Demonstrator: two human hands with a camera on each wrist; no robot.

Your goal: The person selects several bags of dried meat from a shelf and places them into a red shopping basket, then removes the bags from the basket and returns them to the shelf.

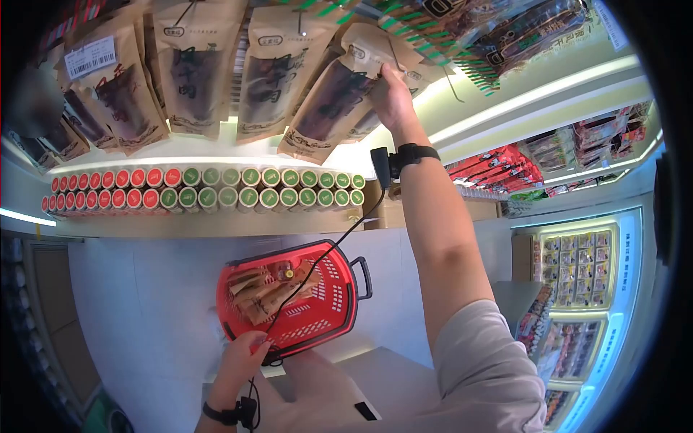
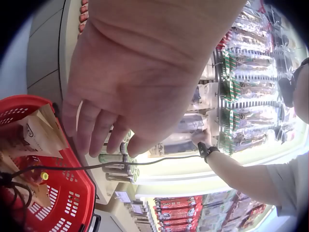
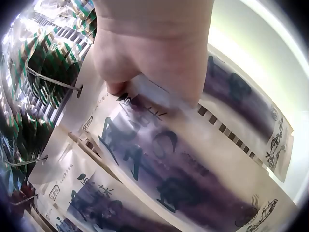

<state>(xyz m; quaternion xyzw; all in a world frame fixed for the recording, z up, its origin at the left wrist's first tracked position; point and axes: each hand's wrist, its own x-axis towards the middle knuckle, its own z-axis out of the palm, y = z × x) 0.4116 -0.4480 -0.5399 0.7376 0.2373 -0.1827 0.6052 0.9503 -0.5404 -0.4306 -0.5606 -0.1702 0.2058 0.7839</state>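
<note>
At the hanging row, my right hand (image 1: 393, 97) pinches the upper edge of a brown paper bag (image 1: 328, 97) with a dark window, which hangs tilted. In the right wrist view the thumb and fingers close on this bag (image 3: 169, 159) near its top; the fingertips are partly hidden. My left hand (image 1: 242, 357) is at the near rim of a red basket (image 1: 332, 310). In the left wrist view the left hand (image 2: 130, 82) has loosely extended fingers beside the basket's rim (image 2: 79, 169), and nothing shows in its palm; whether it touches the rim I cannot tell.
Brown bags and a clear bottle with a yellow cap (image 1: 289, 274) lie in the basket. Below the hanging bags stand rows of red-lidded and green-lidded cans (image 1: 249, 196). A black cable (image 1: 317, 263) crosses over the basket. Red packets (image 1: 498, 169) hang at the right.
</note>
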